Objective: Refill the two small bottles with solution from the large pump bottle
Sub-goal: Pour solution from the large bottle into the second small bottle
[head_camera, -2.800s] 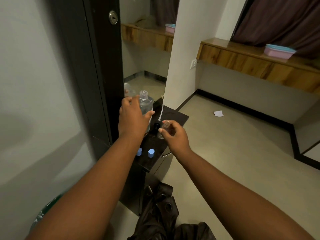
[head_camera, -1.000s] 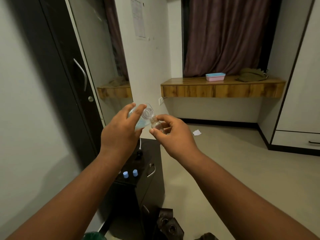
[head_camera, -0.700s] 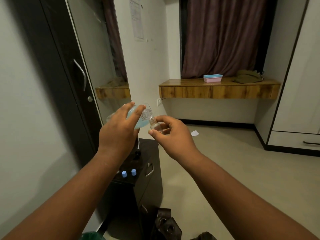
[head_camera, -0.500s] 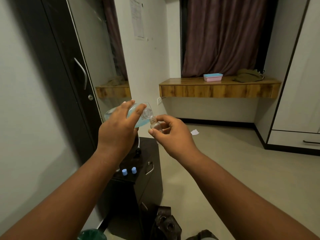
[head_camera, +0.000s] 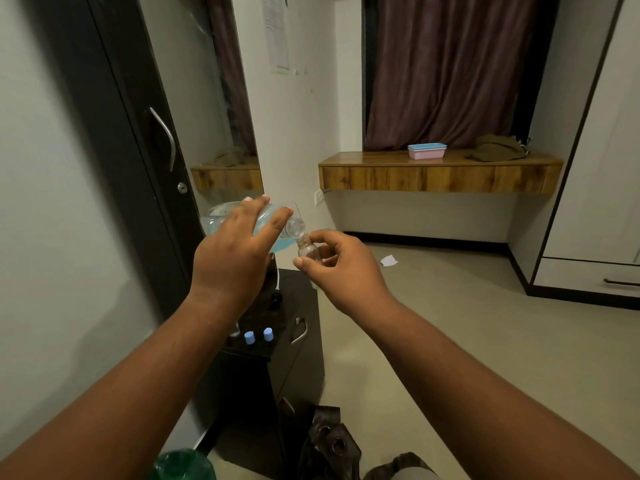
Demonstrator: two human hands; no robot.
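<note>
Bottle, large, clear, part-filled with blue solution: tipped nearly level, gripped from above by left hand, open neck directly over mouth of small bottle. Small bottle: upright, pinched between thumb and fingers of right hand; whether liquid is passing cannot be made out. Caps, blue, two: side by side on dark cabinet surface below the hands. Box, pink with blue lid: on wooden shelf under curtain.
</note>
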